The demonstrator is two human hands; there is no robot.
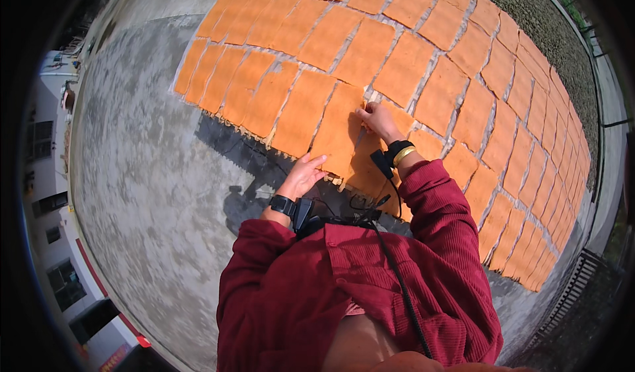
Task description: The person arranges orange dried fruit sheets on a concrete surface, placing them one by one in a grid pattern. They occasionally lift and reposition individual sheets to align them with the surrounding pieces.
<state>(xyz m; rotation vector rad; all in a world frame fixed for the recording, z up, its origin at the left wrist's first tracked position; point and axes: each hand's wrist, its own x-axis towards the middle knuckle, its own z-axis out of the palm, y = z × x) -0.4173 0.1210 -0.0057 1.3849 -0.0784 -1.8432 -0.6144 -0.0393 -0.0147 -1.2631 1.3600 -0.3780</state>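
Note:
A thin rectangular orange sheet [338, 128] lies in front of me, in the row nearest my body. My left hand [301, 176] is at its near edge, the thumb over the top and the other fingers at or under the rim. At the far right corner of that sheet, my right hand [379, 120] pinches the material between thumb and bent fingers. The right hand's shadow falls across the neighbouring orange sheet [367, 161]. What the right fingertips touch underneath is hidden.
Several rows of similar orange sheets [404, 69] cover a raised slatted or mesh surface [374, 95] with a ragged near edge. Grey concrete [149, 173] extends to the left. Dark cables [389, 253] hang before my chest. A white building [54, 173] stands at far left.

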